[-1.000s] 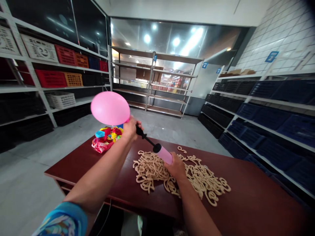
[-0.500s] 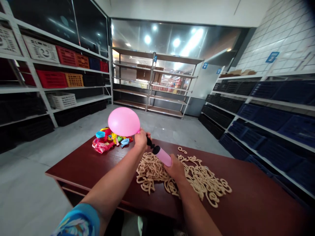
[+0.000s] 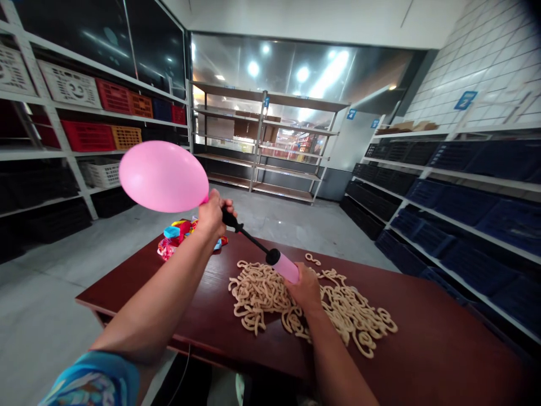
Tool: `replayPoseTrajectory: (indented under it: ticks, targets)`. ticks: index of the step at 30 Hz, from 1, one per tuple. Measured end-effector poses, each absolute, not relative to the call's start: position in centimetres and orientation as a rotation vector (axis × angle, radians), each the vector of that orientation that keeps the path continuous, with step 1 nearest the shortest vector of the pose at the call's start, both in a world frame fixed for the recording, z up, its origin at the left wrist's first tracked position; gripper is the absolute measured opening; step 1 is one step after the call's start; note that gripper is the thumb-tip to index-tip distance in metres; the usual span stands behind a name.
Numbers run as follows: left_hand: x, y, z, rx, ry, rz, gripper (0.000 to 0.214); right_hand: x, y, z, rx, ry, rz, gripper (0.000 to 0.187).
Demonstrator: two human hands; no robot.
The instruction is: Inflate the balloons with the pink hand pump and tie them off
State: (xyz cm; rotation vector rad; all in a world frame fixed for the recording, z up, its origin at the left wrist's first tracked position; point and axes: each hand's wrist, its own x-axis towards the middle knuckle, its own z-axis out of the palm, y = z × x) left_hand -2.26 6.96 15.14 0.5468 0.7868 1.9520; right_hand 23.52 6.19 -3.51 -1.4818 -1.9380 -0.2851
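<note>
A pink balloon, swollen with air, sticks out to the left from my left hand. That hand is closed around the balloon's neck and the black end of a hand pump. Between my hands the pump's thin black rod is drawn out, slanting down to the right. My right hand grips the pump's pink barrel over a pile of beige, rope-like curled pieces. Partly behind my left forearm lies a heap of colourful limp balloons; how the neck fits on the pump is hidden by my fingers.
Everything lies on a dark red-brown table. One beige curl sits apart near the far edge. Shelves with crates stand at left, a metal rack behind, and shelves of dark blue crates at right.
The balloon has grown much larger. My left hand has moved up and left, drawing the black rod out of the barrel. My right hand has barely shifted.
</note>
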Motion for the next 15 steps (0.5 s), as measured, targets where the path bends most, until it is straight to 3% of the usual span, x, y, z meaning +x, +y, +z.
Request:
replayPoseTrajectory:
  ticks: [4,15]
  targets:
    - [-1.6,7.9,14.7,0.570,0.833,1.978,0.034,23.8,6.3,-3.9,-1.514,-1.950,-0.249,0.026]
    - [7.0,8.7,6.4,0.415,0.992,1.783,0.032,23.6,6.1,-4.6,-1.502,-2.008,-0.327,0.022]
